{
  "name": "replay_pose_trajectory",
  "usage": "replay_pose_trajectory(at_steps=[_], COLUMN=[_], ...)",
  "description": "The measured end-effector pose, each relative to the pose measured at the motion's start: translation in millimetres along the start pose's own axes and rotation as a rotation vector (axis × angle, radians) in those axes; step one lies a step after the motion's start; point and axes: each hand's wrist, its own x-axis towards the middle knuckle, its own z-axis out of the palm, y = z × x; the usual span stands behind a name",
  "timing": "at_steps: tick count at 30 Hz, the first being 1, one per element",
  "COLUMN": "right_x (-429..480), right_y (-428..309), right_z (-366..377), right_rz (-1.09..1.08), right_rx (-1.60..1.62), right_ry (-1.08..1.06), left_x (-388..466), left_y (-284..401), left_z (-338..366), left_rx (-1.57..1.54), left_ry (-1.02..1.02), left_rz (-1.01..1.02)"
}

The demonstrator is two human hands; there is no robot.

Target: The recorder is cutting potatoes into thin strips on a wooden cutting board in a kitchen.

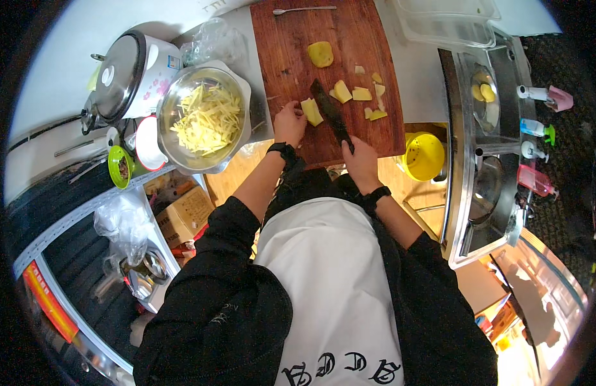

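Note:
My right hand (361, 161) grips the handle of a kitchen knife with a dark blade (330, 108), which points away from me over the wooden cutting board (283, 48). Just left of the blade lies a cut potato piece (312, 112). The curled fingertips of my left hand (290, 124) are at its left edge; whether they grip it or only rest against it is unclear. Right of the blade are a thick potato chunk (342, 91), another chunk (362, 93) and several small scraps (378, 114). A larger peeled potato (320, 54) sits farther up the board.
A steel bowl (247, 96) of potato strips (206, 120) stands left of the board, near a rice cooker (129, 77). A spoon (305, 9) lies at the board's far end. At right are a yellow bin (424, 157) and a sink (503, 106) with potatoes (486, 92) in a dish.

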Motion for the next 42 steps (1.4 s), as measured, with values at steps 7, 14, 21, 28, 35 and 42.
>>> replay_pose_trajectory(at_steps=[7, 14, 21, 28, 35, 42], right_x=[-6.0, 2.9, 1.5, 1.5, 0.9, 3.2], right_y=[-30.3, -27.5, -27.0, -18.4, -10.1, -6.5], right_z=[9.2, 5.4, 14.5, 17.3, 20.0, 18.1], right_rz=[-0.102, -0.06, -0.035, -0.007, 0.024, 0.04], right_rx=[-0.026, -0.074, -0.033, 0.095, 0.119, 0.15], right_ry=[0.022, 0.054, 0.069, 0.056, 0.069, 0.036], left_x=[-7.8, -11.8, -9.6, 3.6, 10.9, 26.2], left_y=[9.6, 0.6, -0.6, -21.2, -29.9, 60.9], left_z=[-4.4, -17.4, -15.3, -15.4, -32.4, -65.7], left_rx=[0.129, 0.034, 0.106, 0.065, -0.006, -0.159], left_ry=[-0.008, 0.03, -0.021, -0.097, -0.141, -0.181], left_rz=[0.159, 0.346, 0.419, 0.391, 0.43, 0.484])
